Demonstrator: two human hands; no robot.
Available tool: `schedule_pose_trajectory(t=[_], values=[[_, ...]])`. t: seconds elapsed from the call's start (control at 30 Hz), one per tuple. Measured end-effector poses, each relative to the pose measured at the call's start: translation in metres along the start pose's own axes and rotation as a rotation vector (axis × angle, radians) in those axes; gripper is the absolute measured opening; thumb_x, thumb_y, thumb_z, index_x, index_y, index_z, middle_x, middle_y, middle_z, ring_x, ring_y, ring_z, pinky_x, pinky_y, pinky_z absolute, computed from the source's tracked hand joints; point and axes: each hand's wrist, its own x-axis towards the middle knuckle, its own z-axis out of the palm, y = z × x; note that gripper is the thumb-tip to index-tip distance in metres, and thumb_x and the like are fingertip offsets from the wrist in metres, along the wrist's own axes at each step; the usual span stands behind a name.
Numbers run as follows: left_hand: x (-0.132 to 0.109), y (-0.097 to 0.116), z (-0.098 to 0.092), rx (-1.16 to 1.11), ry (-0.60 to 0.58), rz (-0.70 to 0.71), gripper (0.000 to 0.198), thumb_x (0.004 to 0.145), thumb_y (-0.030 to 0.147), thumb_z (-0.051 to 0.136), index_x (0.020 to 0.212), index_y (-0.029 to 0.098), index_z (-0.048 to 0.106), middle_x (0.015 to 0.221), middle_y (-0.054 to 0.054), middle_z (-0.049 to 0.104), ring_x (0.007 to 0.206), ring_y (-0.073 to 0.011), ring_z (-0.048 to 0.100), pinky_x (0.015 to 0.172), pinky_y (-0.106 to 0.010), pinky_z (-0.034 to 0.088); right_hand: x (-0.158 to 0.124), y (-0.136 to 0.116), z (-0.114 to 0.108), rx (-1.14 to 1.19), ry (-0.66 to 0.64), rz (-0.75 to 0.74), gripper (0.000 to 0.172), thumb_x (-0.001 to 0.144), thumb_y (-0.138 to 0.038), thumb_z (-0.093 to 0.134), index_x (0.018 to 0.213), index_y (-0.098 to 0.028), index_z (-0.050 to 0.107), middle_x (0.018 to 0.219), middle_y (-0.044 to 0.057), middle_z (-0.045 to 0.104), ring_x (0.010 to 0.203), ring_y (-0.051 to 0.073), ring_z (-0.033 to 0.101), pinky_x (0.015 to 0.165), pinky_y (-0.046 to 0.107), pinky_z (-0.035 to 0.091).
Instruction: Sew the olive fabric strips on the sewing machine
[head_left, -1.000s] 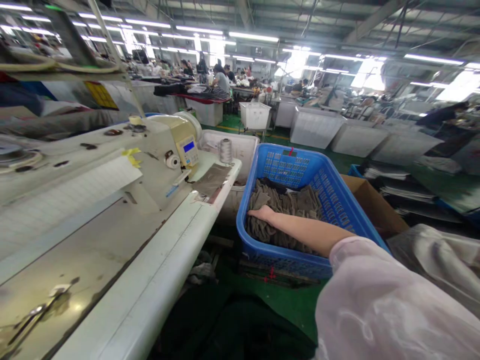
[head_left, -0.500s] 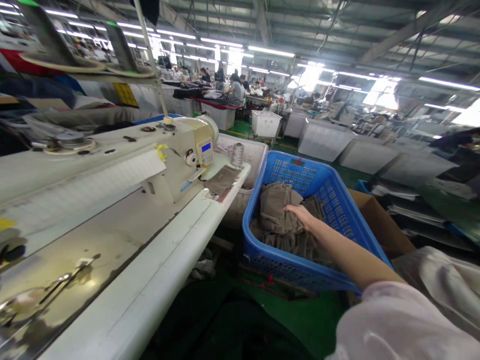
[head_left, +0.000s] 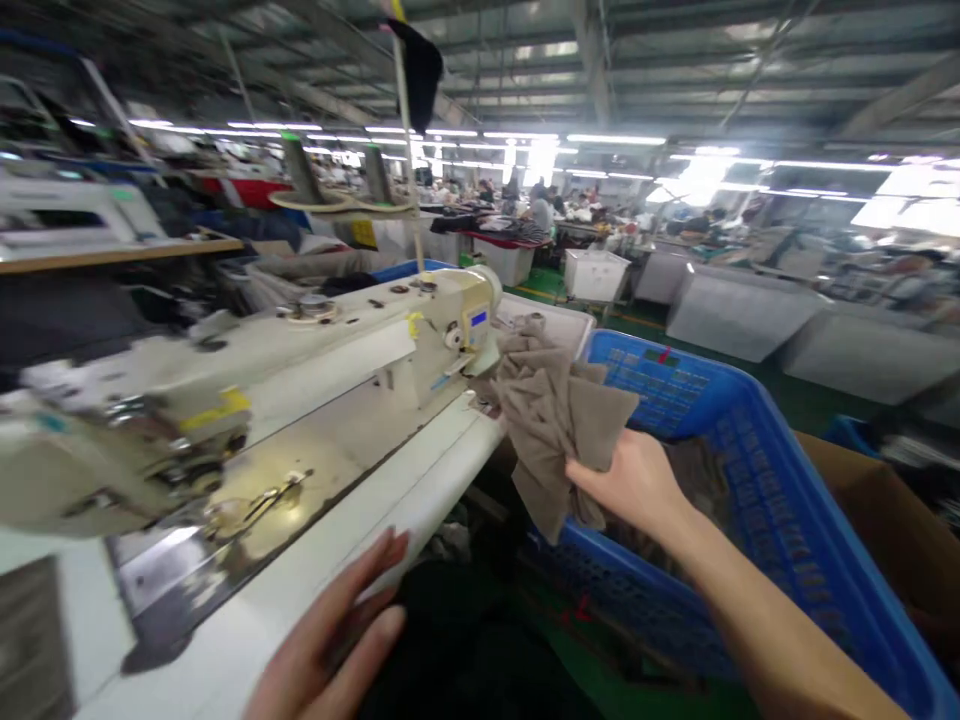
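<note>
In my right hand (head_left: 630, 485) is a bunch of crumpled grey-brown fabric pieces (head_left: 551, 410), gripped at the lower right and held up between the machine table and the blue basket (head_left: 757, 400). More fabric of a like colour (head_left: 694, 465) lies inside that basket. My left hand (head_left: 341, 625) is over the front edge of the white sewing table (head_left: 292, 590), fingers stretched and apart, holding nothing. Beyond it stands a cream industrial sewing machine (head_left: 442, 310) with a small blue display. Another piece of grey-brown fabric (head_left: 34, 640) rests at the table's left end.
Past the machine's far end is a white bin (head_left: 555, 320), partly hidden by the fabric. A cardboard box (head_left: 862, 510) sits right of the basket. Thread cones (head_left: 300, 170) stand behind the machine. Further off are white carts (head_left: 596, 275) and people at workstations.
My right hand has lifted the fabric bunch out of the blue basket, toward the table. My left hand has come into view at the bottom. The view has swung left.
</note>
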Motion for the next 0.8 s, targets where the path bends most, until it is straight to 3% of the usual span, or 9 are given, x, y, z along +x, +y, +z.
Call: schedule_pose_trajectory(t=[0.1,0.17,0.23,0.3,0.4,0.53,0.63,0.8], values=[[0.016,0.04,0.047,-0.29,-0.076,0.01,0.089,0.066,0.062,0.082,0.143,0.03,0.052,0.148,-0.011,0.054,0.139,-0.0362,0.046,0.108,-0.047,0.049,-0.018,-0.064,0.036,-0.196,-0.067,-0.359,0.044,0.081,-0.028,0.066,0.123,-0.017,0.068,0.122,0.013,0.072,0.111,0.031,0.067,0.089,0.039,0.056],[0.03,0.053,0.064,-0.361,-0.029,0.009,0.093,0.06,0.058,0.088,0.139,0.023,0.055,0.147,-0.015,0.054,0.14,-0.0371,0.045,0.111,-0.047,0.045,-0.033,-0.097,0.057,-0.243,-0.169,-0.5,0.06,0.082,-0.025,0.067,0.139,-0.012,0.056,0.138,0.018,0.061,0.118,0.032,0.063,0.088,0.04,0.058],[0.04,0.054,0.064,-0.421,0.123,-0.025,0.081,0.065,0.054,0.086,0.132,0.018,0.059,0.14,-0.016,0.061,0.135,-0.0351,0.051,0.113,-0.045,0.043,-0.045,-0.118,0.073,-0.232,-0.254,-0.546,0.065,0.083,-0.028,0.069,0.142,-0.007,0.052,0.142,0.021,0.058,0.118,0.034,0.063,0.087,0.043,0.058],[0.043,0.051,0.052,-0.479,0.262,-0.113,0.065,0.071,0.048,0.083,0.123,0.015,0.062,0.127,-0.015,0.069,0.125,-0.0326,0.061,0.109,-0.043,0.047,-0.051,-0.128,0.083,-0.125,-0.298,-0.554,0.068,0.082,-0.041,0.073,0.139,-0.008,0.056,0.138,0.02,0.061,0.117,0.035,0.063,0.091,0.045,0.057],[0.045,0.051,0.03,-0.613,0.335,-0.268,0.042,0.079,0.037,0.077,0.112,0.013,0.067,0.107,-0.012,0.076,0.106,-0.029,0.071,0.099,-0.039,0.055,-0.049,-0.129,0.085,0.166,-0.273,-0.585,0.064,0.076,-0.058,0.077,0.123,-0.015,0.067,0.129,0.015,0.068,0.115,0.032,0.065,0.096,0.044,0.055],[0.056,0.063,0.013,-0.822,0.331,-0.374,0.025,0.089,0.028,0.058,0.105,0.013,0.07,0.094,-0.009,0.078,0.092,-0.0241,0.075,0.088,-0.036,0.06,-0.035,-0.116,0.079,0.495,-0.043,-0.552,0.023,0.094,-0.042,0.063,0.097,-0.021,0.072,0.114,0.009,0.075,0.106,0.023,0.07,0.095,0.035,0.055],[0.069,0.068,0.005,-0.891,0.33,-0.399,0.025,0.091,0.023,0.052,0.105,0.013,0.07,0.089,-0.007,0.078,0.084,-0.0216,0.075,0.084,-0.034,0.061,-0.028,-0.105,0.078,0.483,0.088,-0.518,0.015,0.096,-0.034,0.061,0.093,-0.024,0.071,0.109,0.007,0.076,0.102,0.022,0.071,0.093,0.035,0.055],[0.105,0.064,0.002,-0.959,0.298,-0.363,0.024,0.092,0.024,0.047,0.093,0.012,0.068,0.08,-0.007,0.077,0.08,-0.0201,0.075,0.083,-0.032,0.06,-0.025,-0.094,0.099,0.328,0.03,-0.587,0.027,0.091,-0.045,0.068,0.106,-0.023,0.071,0.119,0.01,0.072,0.11,0.026,0.068,0.097,0.039,0.053]])
